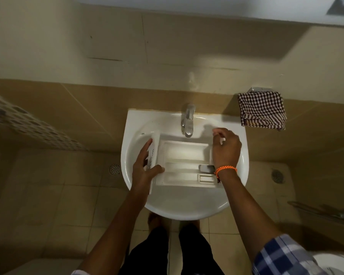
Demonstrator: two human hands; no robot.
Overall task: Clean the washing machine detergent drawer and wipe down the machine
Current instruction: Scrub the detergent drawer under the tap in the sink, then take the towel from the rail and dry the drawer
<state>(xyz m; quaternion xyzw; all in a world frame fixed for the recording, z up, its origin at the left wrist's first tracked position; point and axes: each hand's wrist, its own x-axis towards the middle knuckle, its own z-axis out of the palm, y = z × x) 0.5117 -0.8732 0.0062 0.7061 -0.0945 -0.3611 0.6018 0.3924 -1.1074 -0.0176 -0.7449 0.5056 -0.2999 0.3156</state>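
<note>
A white detergent drawer (185, 153) lies across the bowl of a white wash basin (135, 124), compartments facing up, its front panel at the left. My left hand (145, 167) grips that front panel, thumb over the drawer's inner edge. My right hand (225, 147) holds the drawer's right end, fingers curled over it. A small grey insert (206, 168) sits in a narrow compartment by my right wrist, which wears an orange cord bracelet. No water runs from the chrome tap (188, 121) above the drawer.
A checked cloth (262, 111) hangs on a wall holder right of the basin. Floor drains (115, 169) show on the tiled floor at both sides. A perforated white panel (28, 124) slants at left. A toilet rim (338, 262) is at bottom right.
</note>
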